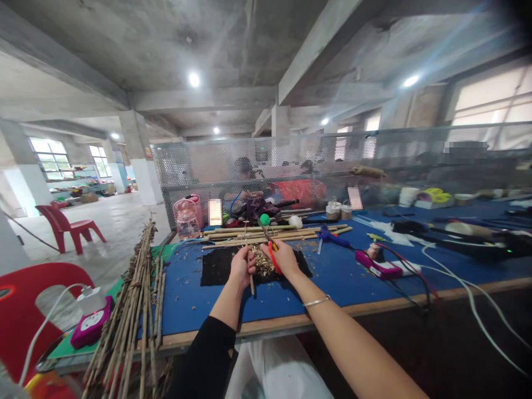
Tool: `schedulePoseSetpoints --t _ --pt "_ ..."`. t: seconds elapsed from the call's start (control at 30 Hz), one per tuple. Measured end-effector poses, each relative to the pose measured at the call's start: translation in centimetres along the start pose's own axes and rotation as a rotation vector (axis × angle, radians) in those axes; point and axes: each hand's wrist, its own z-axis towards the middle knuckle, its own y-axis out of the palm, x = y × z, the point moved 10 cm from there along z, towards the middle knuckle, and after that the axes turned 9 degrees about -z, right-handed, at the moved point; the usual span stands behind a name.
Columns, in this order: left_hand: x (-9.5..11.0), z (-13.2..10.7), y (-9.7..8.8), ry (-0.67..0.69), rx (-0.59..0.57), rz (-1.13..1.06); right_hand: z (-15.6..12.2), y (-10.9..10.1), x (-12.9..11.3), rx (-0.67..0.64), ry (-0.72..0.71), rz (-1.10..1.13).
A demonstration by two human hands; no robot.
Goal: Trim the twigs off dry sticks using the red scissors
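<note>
My left hand (pixel 242 267) is closed around a thin bamboo stick (pixel 251 282), which points down toward the table's front edge. In my right hand (pixel 285 259) is a pair of scissors (pixel 276 260) with red handles, its dark blades reaching up and to the left, close to the stick's upper part. Whether the blades touch the stick I cannot tell. Beneath both hands lies a black cloth (pixel 216 270), with a heap of pale wood shavings (pixel 263 265) on it. Several peeled sticks (pixel 233 239) lie across the table behind the hands.
A bundle of long brown sticks (pixel 132 299) overhangs the blue table (pixel 183 310) at left. A blue glue gun (pixel 334 239) and a purple power strip (pixel 376 267) with cables sit at right. A pink clear bottle (pixel 188 219) stands before the perforated metal screen (pixel 199 166).
</note>
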Motion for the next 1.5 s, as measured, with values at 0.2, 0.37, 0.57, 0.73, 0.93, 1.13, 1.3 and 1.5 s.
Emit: schedulePoseSetpoints --t 0.2,0.37,0.57,0.73,0.93,1.13,1.3,1.5 --pt "0.7 -0.6 -1.6 0.064 0.057 -0.079 -1.3 0.3 0.8 0.089 -0.016 -0.097" --pt "0.5 -0.3 -2.0 0.099 0.059 0.004 -1.7 0.9 0.2 0.033 -0.083 -0.178" --pt "0.9 -0.4 -1.5 0.153 -0.006 -0.001 -1.6 1.7 0.1 -0.033 -0.106 -0.114" --pt "1.2 -0.8 -1.1 0.179 -0.010 -0.018 -1.9 2.7 -0.2 -0.159 -0.106 -0.114" --pt "1.2 -0.6 -1.2 0.200 -0.025 0.016 -2.1 3.4 -1.2 -0.197 -0.181 -0.171" --pt "1.2 -0.8 -0.9 0.172 -0.030 0.014 -1.6 2.6 -3.1 -0.218 -0.260 -0.178" --pt "1.6 -1.1 -0.4 0.174 -0.071 -0.003 -1.3 2.1 -4.4 -0.323 -0.260 -0.178" --pt "1.8 -1.1 -0.4 0.196 -0.078 0.034 -1.5 1.6 -4.1 -0.384 -0.147 -0.263"
